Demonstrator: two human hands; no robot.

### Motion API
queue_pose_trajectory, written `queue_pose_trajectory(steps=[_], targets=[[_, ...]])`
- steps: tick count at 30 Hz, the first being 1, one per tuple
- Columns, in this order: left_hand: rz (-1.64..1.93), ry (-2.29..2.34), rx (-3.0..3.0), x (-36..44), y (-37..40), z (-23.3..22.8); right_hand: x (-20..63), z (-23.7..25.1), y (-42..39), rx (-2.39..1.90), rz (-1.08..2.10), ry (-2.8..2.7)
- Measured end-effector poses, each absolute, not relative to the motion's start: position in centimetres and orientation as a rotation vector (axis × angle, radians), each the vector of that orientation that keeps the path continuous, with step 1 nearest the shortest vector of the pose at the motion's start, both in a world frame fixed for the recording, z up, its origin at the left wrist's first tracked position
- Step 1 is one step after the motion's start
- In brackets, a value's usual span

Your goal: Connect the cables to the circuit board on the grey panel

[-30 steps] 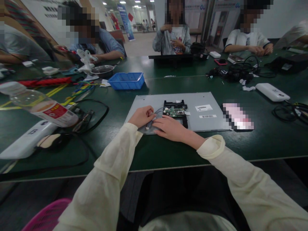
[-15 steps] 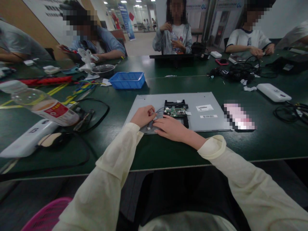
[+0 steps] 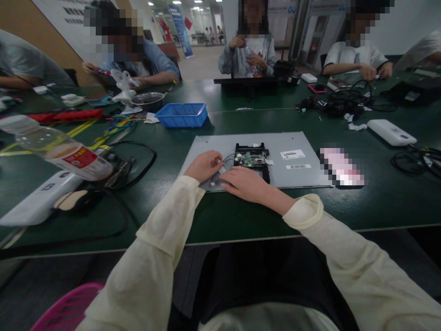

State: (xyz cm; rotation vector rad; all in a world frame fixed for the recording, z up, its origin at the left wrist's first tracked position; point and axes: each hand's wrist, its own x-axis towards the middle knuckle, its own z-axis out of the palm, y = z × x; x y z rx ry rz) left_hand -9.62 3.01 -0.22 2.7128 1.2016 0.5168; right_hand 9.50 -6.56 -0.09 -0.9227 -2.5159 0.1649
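Observation:
A flat grey metal panel (image 3: pixel 303 174), looking like the back of a display, lies on the table in front of me. A black frame (image 3: pixel 265 172) with a green circuit board (image 3: pixel 251 159) sits at its middle. Grey cable (image 3: pixel 228 157) runs left from the board toward my fingers. My left hand (image 3: pixel 203 166) is closed in a pinch on the cable, over the panel's left part. Stretched out low, my right hand (image 3: pixel 244 183) rests across the panel's front edge, its fingertips beside the cable's loose end and a pale strip of tape (image 3: pixel 221 170). Its fingers are apart.
A phone (image 3: pixel 341 168) lies right of the panel, a blue bin (image 3: pixel 182 115) behind it. At left are a tilted drink bottle (image 3: pixel 76 156), a white power bank (image 3: pixel 37 200) and black cords. Another white power bank (image 3: pixel 391 132) stands at right. Several people sit opposite.
The fingers of my left hand have shifted slightly on the cable, and its loose end has moved a little. My right hand stays almost in place.

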Motion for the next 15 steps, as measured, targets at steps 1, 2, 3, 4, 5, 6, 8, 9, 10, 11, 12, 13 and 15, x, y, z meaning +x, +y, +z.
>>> queue_pose_trajectory(steps=[1,2,3,4,5,6,8,9,10,11,12,13,15], targets=[[0.501,1.205,2.722,-9.59,2.98,-0.18,9.50,-0.01,-6.58,-0.931,0.170,-2.510],[0.488,1.212,2.729,-9.57,2.94,-0.14,9.50,0.05,-6.58,-0.942,0.175,-2.505],[0.478,1.216,2.735,-9.55,2.91,-0.11,9.48,0.09,-6.56,-0.953,0.180,-2.501],[0.472,1.217,2.739,-9.53,2.88,-0.09,9.44,0.08,-6.52,-0.963,0.182,-2.498],[0.469,1.213,2.744,-9.52,2.86,-0.08,9.39,0.02,-6.45,-0.967,0.181,-2.497],[0.472,1.208,2.749,-9.51,2.85,-0.07,9.33,-0.09,-6.37,-0.967,0.178,-2.498],[0.485,1.199,2.756,-9.49,2.85,-0.09,9.20,-0.39,-6.21,-0.949,0.168,-2.503],[0.491,1.197,2.753,-9.49,2.87,-0.10,9.14,-0.55,-6.15,-0.936,0.164,-2.507],[0.497,1.196,2.746,-9.49,2.89,-0.11,9.11,-0.67,-6.12,-0.924,0.161,-2.512],[0.500,1.196,2.734,-9.50,2.91,-0.11,9.09,-0.75,-6.12,-0.915,0.162,-2.517],[0.503,1.197,2.719,-9.51,2.92,-0.11,9.09,-0.78,-6.15,-0.909,0.167,-2.522],[0.503,1.198,2.705,-9.52,2.94,-0.11,9.12,-0.74,-6.20,-0.907,0.175,-2.526],[0.502,1.199,2.692,-9.55,2.98,-0.10,9.20,-0.55,-6.36,-0.910,0.190,-2.527]])
